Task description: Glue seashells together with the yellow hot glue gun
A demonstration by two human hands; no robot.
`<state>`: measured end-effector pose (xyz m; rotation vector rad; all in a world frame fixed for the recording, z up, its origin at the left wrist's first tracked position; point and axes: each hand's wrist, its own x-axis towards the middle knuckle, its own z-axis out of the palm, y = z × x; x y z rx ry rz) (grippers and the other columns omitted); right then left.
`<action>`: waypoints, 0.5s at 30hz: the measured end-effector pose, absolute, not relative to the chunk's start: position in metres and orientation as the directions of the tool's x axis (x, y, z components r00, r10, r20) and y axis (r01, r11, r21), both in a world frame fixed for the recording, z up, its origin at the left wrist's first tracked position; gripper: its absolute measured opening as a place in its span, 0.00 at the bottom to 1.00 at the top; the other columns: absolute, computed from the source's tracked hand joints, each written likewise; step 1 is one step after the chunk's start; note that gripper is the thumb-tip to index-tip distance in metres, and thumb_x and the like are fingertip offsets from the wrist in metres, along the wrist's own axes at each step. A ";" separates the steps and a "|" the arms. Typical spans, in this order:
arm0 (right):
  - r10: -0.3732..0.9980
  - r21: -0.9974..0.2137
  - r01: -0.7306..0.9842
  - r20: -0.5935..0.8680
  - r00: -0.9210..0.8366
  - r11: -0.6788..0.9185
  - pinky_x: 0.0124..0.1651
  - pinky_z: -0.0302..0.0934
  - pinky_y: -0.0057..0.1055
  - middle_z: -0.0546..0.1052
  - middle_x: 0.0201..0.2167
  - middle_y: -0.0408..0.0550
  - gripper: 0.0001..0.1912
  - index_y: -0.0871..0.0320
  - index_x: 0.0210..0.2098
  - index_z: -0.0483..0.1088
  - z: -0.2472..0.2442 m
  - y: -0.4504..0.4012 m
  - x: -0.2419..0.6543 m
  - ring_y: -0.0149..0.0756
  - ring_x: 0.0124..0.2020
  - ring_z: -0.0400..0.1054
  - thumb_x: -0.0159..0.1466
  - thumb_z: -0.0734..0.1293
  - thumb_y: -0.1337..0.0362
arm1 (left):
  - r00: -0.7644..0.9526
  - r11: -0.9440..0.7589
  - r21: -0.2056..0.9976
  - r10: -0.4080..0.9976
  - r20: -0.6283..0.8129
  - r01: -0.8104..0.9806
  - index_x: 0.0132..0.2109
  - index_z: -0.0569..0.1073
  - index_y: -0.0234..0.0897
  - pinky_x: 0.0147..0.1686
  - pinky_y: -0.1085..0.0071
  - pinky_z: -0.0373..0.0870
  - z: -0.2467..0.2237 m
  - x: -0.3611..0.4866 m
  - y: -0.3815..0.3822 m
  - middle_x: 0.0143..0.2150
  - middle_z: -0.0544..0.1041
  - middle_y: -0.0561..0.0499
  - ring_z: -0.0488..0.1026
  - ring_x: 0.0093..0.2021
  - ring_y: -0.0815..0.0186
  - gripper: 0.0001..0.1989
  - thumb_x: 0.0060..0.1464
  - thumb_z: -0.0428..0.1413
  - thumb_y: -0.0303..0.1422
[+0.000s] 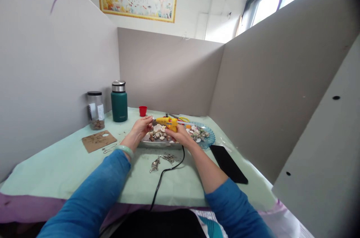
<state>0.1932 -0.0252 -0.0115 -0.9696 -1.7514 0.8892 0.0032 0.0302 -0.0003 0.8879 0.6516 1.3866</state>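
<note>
My right hand (181, 134) is wrapped round a yellow hot glue gun (168, 121), with a pale glue stick (185, 123) jutting from its back end. The gun's nozzle points left, at the fingertips of my left hand (143, 127). Those fingers are pinched on something small that I cannot make out. Beneath both hands is a metal tray (161, 144) of mixed seashells (159, 134). Nearer me on the cloth lie several small silver metal clips (157, 163), and the gun's black cord (161, 176) runs past them to the table's front edge.
A blue glass plate (210, 139) of shells stands right of the tray, near a black flat slab (229, 164). Yellow-handled scissors (184, 119) lie behind. At left are a brown card (99, 141), a jar (96, 110), a green flask (119, 105) and a red cup (143, 111). Partitions enclose the table.
</note>
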 end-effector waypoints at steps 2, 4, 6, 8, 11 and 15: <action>0.887 -0.874 0.219 0.372 -0.275 0.434 0.19 0.50 0.23 0.63 0.15 0.37 0.16 0.60 0.32 0.66 -0.013 -0.024 0.193 0.26 0.16 0.55 0.55 0.67 0.53 | 0.111 -0.032 0.838 0.988 0.111 -0.545 0.29 0.70 0.29 0.15 0.80 0.56 -0.001 0.003 0.031 0.17 0.65 0.57 0.58 0.14 0.78 0.05 0.44 0.59 0.20; 0.886 -0.872 0.218 0.380 -0.264 0.439 0.19 0.51 0.23 0.63 0.15 0.37 0.15 0.60 0.32 0.66 -0.014 -0.021 0.193 0.26 0.16 0.55 0.55 0.67 0.53 | 0.124 -0.024 0.840 0.986 0.108 -0.541 0.29 0.70 0.29 0.15 0.81 0.56 -0.001 0.003 0.032 0.17 0.65 0.57 0.58 0.14 0.78 0.05 0.44 0.59 0.20; 0.887 -0.869 0.221 0.390 -0.247 0.443 0.19 0.51 0.24 0.63 0.15 0.37 0.15 0.60 0.32 0.66 -0.016 -0.019 0.194 0.26 0.16 0.55 0.54 0.67 0.53 | 0.135 -0.016 0.840 0.985 0.106 -0.543 0.30 0.71 0.29 0.15 0.81 0.56 -0.001 0.003 0.033 0.17 0.65 0.57 0.58 0.14 0.78 0.05 0.44 0.59 0.20; 0.887 -0.867 0.224 0.393 -0.244 0.445 0.19 0.51 0.24 0.63 0.15 0.37 0.16 0.60 0.31 0.66 -0.016 -0.019 0.194 0.26 0.16 0.55 0.54 0.67 0.53 | 0.139 -0.012 0.837 0.985 0.105 -0.547 0.30 0.71 0.29 0.15 0.81 0.55 -0.002 0.003 0.034 0.17 0.65 0.57 0.58 0.14 0.79 0.04 0.44 0.58 0.20; 0.889 -0.864 0.245 0.381 -0.253 0.440 0.19 0.51 0.23 0.63 0.15 0.37 0.16 0.60 0.30 0.66 -0.014 -0.023 0.194 0.26 0.16 0.55 0.54 0.67 0.52 | 0.127 -0.021 0.836 0.986 0.108 -0.548 0.30 0.71 0.29 0.15 0.81 0.56 -0.003 0.003 0.035 0.17 0.65 0.57 0.58 0.14 0.78 0.04 0.44 0.58 0.20; 0.895 -0.864 0.265 0.366 -0.253 0.428 0.19 0.50 0.23 0.64 0.14 0.37 0.16 0.60 0.31 0.66 -0.009 -0.027 0.193 0.26 0.16 0.56 0.54 0.68 0.53 | 0.110 -0.022 0.839 0.989 0.097 -0.543 0.31 0.71 0.29 0.15 0.81 0.57 -0.003 0.003 0.035 0.18 0.66 0.56 0.59 0.14 0.78 0.05 0.45 0.58 0.20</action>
